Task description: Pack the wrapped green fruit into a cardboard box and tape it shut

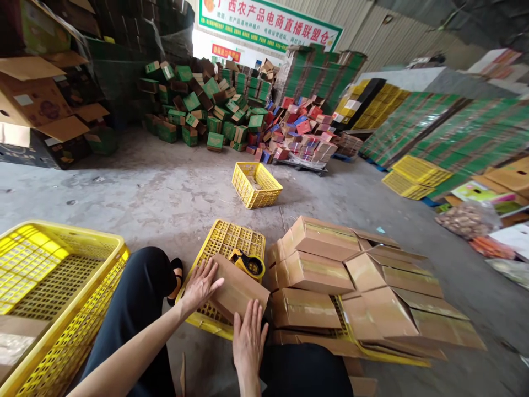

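A brown cardboard box (237,289) lies on an upturned yellow plastic crate (231,237) between my knees. My left hand (202,284) rests on the box's left end, its fingers stretched out. At the near right edge, my right hand (250,336) lies against the cardboard with its fingers extended. Neither hand wraps around the box. Just behind it on the crate sits a yellow and black tape dispenser (248,263), partly hidden by the box.
Folded cardboard boxes (318,270) are stacked on my right. A large yellow crate (82,264) on my left holds a taped box (19,342). Another yellow crate (256,187) stands ahead on the concrete floor. Heaps of green cartons (215,140) and red cartons (303,127) lie farther back.
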Motion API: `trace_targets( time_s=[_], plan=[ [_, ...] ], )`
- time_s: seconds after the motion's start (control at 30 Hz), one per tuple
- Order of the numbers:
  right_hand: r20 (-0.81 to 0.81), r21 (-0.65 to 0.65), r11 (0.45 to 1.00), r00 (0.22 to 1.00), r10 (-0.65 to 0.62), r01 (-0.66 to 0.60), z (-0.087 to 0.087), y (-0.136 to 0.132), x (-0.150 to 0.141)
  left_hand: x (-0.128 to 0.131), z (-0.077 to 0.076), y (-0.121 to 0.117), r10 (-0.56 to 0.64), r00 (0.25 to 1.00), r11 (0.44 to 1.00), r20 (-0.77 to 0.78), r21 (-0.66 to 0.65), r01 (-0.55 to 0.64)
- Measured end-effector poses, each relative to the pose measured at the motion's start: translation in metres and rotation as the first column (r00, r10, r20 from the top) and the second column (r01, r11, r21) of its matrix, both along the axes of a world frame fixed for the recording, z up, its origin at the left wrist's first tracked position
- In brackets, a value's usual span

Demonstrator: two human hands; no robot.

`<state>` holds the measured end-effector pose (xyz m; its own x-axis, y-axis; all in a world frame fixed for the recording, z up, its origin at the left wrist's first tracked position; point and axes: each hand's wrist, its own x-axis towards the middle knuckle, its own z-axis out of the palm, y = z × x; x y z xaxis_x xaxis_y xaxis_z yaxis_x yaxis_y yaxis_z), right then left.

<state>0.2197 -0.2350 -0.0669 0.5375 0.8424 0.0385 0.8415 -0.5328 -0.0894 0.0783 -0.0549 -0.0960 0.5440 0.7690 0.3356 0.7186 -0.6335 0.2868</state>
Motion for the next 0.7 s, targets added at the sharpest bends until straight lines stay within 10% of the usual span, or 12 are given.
trace_targets(
  time_s=[0.3, 0.7],
  plan=[
    [0.083, 0.026, 0.994, 0.99, -0.11, 0.109, 0.008, 0.041, 0.002, 0.022, -0.007, -0.009, 0.031, 0.997, 0.999, 0.066, 0.009, -0.032],
    [0.007, 0.048, 0.996, 0.997, 0.073, -0.073, -0.005, 0.057, -0.031, 0.028, 0.019, -0.037, -0.216, 0.976, 0.967, 0.029, -0.135, 0.218]
  ],
)
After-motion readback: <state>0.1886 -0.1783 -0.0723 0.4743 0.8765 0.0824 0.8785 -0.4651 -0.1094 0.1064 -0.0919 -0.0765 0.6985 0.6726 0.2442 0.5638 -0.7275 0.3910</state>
